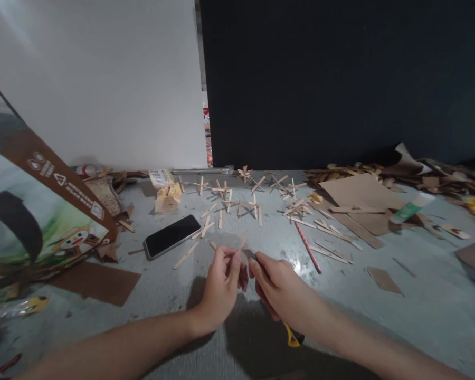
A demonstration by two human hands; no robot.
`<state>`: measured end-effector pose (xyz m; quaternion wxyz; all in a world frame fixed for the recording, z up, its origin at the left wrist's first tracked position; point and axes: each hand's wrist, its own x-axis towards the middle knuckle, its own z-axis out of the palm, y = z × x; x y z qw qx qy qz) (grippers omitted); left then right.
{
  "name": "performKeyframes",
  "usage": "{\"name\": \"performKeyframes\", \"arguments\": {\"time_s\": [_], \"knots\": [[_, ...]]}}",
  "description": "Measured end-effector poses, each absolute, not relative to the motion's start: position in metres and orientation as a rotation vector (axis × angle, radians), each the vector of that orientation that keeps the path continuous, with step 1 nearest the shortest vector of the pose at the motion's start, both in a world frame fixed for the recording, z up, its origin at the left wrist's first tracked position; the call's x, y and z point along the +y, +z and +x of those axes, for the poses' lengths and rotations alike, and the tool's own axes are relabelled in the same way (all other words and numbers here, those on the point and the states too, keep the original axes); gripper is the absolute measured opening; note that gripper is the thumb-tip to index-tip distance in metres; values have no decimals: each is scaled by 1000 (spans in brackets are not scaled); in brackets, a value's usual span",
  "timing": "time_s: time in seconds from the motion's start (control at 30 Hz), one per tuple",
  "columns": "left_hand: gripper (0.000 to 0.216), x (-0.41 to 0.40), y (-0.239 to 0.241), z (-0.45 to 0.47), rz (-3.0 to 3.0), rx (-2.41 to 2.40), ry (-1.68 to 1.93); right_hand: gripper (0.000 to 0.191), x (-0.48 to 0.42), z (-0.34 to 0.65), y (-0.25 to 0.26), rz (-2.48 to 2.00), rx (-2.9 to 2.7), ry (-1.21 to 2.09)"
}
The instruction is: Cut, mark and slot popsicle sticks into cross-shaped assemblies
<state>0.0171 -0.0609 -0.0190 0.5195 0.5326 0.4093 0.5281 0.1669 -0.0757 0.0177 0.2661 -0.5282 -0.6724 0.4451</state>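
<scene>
My left hand (222, 287) is closed in a pinch on a small wooden craft stick (243, 243), whose blurred tip pokes up above the fingers. Close beside it, my right hand (279, 279) is wrapped round a utility knife (293, 338); its yellow and black end sticks out below the palm. The blade side points at the left fingertips, near the stick. Whether blade and wood touch, I cannot tell. Beyond the hands stand and lie several crossed craft sticks (255, 207). Loose sticks (186, 255) rest left of my left hand.
A black phone (172, 236) lies to the left, near a printed carton (79, 198). Right of the hands are a red patterned pencil (307, 247), more loose sticks, cardboard sheets (364, 198) and a glue stick (412, 207). White and black panels (340, 84) stand behind.
</scene>
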Motion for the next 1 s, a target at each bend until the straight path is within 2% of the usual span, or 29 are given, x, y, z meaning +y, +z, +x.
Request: {"name": "performKeyframes", "arguments": {"time_s": [0.57,0.73,1.0], "knots": [[46,-63,-18,17,1256,962,1258,33,-75,166,19,-1421,-1761,1208],[46,-63,-15,17,1235,963,1244,39,-66,167,13,-1360,-1661,1171],[44,-63,-12,17,1219,964,1201,52,-29,180,-14,-1215,-1417,1474]]}}
